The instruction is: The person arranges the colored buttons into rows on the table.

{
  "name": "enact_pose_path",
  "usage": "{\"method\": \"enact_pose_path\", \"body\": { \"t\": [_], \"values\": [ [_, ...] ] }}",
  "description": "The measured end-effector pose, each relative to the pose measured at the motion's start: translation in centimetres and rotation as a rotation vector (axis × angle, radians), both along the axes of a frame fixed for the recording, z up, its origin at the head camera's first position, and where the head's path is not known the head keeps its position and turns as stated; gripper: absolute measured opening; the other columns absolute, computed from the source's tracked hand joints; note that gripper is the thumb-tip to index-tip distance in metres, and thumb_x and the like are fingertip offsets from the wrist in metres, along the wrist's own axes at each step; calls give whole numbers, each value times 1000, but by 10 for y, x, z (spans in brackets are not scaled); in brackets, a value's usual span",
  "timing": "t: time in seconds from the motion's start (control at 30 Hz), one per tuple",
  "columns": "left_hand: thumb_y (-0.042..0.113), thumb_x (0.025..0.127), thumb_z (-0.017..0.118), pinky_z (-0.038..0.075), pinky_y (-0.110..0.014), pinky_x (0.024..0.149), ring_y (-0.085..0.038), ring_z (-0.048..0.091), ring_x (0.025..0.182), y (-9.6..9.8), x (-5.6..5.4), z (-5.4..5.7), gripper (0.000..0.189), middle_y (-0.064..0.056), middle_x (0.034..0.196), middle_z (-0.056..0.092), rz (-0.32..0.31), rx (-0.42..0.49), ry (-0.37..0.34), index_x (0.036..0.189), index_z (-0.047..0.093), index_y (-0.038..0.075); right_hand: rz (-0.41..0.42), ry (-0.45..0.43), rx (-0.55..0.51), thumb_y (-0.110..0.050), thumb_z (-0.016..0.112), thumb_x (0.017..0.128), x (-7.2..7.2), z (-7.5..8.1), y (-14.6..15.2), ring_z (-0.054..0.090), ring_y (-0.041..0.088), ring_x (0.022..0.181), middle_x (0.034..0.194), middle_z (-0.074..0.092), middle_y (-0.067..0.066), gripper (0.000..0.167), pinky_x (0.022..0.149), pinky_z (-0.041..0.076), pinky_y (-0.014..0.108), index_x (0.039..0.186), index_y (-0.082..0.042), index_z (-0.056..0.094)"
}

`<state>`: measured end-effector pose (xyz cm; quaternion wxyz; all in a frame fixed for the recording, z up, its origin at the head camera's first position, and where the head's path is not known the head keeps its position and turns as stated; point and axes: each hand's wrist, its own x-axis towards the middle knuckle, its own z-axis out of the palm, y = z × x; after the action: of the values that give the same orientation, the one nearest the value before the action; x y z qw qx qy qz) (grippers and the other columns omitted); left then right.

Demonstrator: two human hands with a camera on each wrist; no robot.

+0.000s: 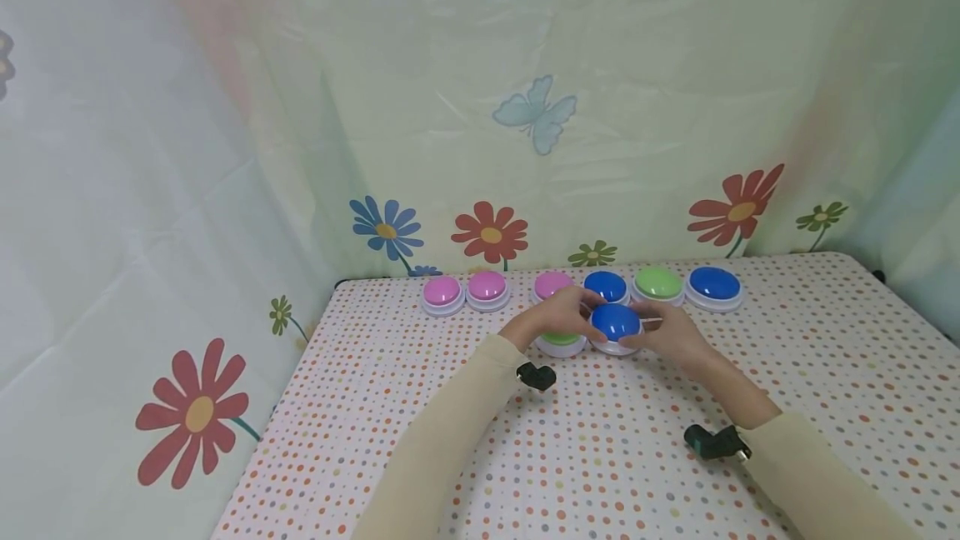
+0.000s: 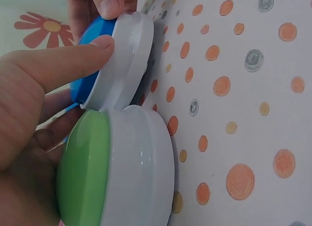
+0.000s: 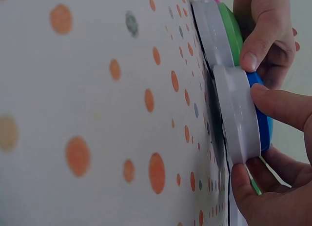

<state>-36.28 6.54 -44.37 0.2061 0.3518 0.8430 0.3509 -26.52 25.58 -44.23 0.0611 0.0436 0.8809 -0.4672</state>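
A blue dome push button with a white round base sits between my two hands at the front of the group. My left hand holds its left side, thumb on the edge of the dome. From the right, my right hand grips it with thumb and fingers around dome and base. In the right wrist view the white base looks slightly tilted, with shadow beneath it. Beside it, under my left hand, lies a green push button, partly hidden in the head view; the two bases touch or nearly touch.
Behind stand a pink button, another blue one, a green one and a further blue one. Two pink buttons are farther left. A flowered curtain rises behind the dotted table.
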Motion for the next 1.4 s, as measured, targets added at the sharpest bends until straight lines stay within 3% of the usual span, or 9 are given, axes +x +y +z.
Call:
{"method": "enact_pose_path", "body": {
  "t": [0.63, 1.4],
  "values": [
    [26, 79, 83, 48, -18, 84, -8, 57, 105, 2, 4, -10, 63, 5, 121, 60, 39, -17, 3, 135, 57, 16, 0, -3, 15, -23, 74, 87, 2, -10, 1, 38, 51, 126, 142, 37, 33, 77, 96, 43, 57, 146, 5, 33],
    [27, 79, 83, 48, -19, 83, -8, 57, 102, -1, 6, -7, 63, 5, 118, 60, 44, -9, -2, 135, 57, 15, -11, -7, 10, -25, 74, 87, 2, -12, 1, 37, 51, 128, 144, 35, 33, 79, 97, 42, 57, 147, 5, 31]
  ]
}}
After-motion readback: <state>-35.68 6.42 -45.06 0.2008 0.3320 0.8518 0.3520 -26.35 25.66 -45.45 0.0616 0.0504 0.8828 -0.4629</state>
